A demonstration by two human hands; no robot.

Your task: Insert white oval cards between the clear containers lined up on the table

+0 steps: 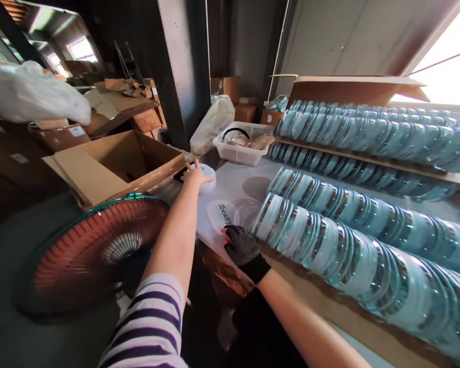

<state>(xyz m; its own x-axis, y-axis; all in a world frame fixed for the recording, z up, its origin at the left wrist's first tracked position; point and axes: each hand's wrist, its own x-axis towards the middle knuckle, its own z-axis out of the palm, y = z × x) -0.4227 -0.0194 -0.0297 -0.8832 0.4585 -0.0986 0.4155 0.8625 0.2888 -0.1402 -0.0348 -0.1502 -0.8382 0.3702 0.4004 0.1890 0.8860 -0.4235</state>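
Note:
My left hand (194,175), bare, reaches forward with fingers spread. It rests on a white round stack (207,180) with dark print on top, beside the cardboard box. My right hand (242,246) wears a black dotted glove that leaves fingertips bare. Its fingers are bent and pressed together at the near edge of a clear round disc (221,212) printed with "beauty" in dark letters. The disc lies over the grey tabletop (235,179); whether it is lifted at that edge I cannot tell.
Rows of clear, bluish round pieces (329,245) stand on edge at the right. A white basket (240,153) holds loose items at the back. An open cardboard box (115,163) and a large fan (99,255) are at the left. A dark pillar (184,66) rises behind.

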